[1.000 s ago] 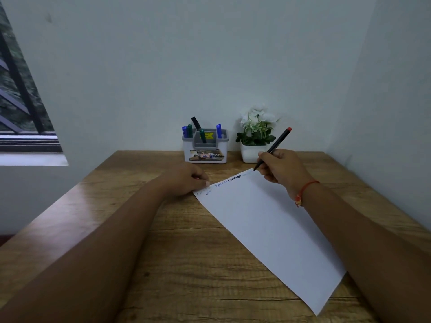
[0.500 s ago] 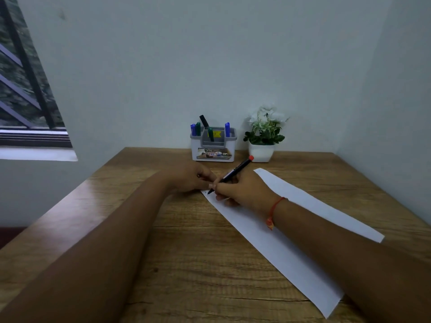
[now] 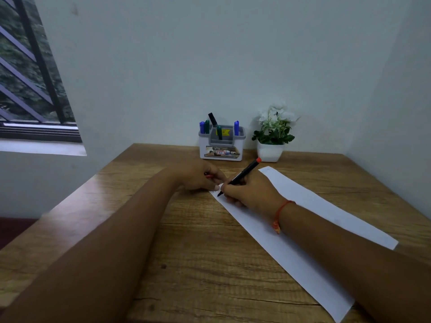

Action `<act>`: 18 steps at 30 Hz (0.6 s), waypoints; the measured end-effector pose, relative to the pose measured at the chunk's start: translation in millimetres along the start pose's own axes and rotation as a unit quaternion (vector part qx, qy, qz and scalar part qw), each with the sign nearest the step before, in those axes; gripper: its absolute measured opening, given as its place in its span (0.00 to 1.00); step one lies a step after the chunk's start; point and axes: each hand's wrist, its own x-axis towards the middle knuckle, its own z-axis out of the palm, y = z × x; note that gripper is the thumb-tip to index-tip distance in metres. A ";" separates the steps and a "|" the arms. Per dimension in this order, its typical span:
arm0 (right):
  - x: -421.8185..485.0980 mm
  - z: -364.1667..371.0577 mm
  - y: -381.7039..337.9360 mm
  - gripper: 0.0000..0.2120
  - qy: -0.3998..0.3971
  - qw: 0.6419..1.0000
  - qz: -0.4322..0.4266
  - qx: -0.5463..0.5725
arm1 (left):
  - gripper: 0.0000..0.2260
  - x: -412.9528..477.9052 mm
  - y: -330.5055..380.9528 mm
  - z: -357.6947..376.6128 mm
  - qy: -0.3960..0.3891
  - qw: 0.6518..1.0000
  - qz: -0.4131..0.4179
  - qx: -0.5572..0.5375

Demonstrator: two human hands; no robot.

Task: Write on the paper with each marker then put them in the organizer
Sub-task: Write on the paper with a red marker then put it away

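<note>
The right hand (image 3: 249,194) has swung from the paper's far corner at 1 o'clock across to its other top corner, and the marker (image 3: 242,174) it is clamped around now slants with its red end toward 1 o'clock and its tip down on the paper (image 3: 314,206). That tip sits just beside the left hand (image 3: 198,176), which has stayed where it was, one fingertip pressing the paper's corner to the table (image 3: 186,252) and the other fingers curled around a red cap (image 3: 208,176), of which only a sliver shows.

Starting again at the left edge suggests a fresh line of writing with this marker is beginning. Whether ink is already going down here cannot be told, as the hand covers the spot.

The organizer (image 3: 221,145) stands at 12 o'clock against the wall, well apart from the hands, with five markers (image 3: 236,128) upright in it and a potted plant (image 3: 272,134) just beside it at 1 o'clock. This marker looks like the last one out, so capping and storing it should follow.
</note>
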 end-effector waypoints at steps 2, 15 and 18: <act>0.2 0.1 -0.9 0.06 0.000 1.000 -0.001 -0.009 | 0.14 0.7 -0.6 0.5 0.003 1.000 -0.006 -0.013; -0.4 -0.5 -2.6 0.08 0.007 1.000 0.002 -0.013 | 0.16 -2.9 3.4 0.0 -0.001 0.999 -0.011 -0.035; 0.6 -0.5 -1.4 0.08 0.013 1.000 0.008 -0.009 | 0.16 -2.9 3.4 -0.3 -0.005 0.999 -0.011 -0.041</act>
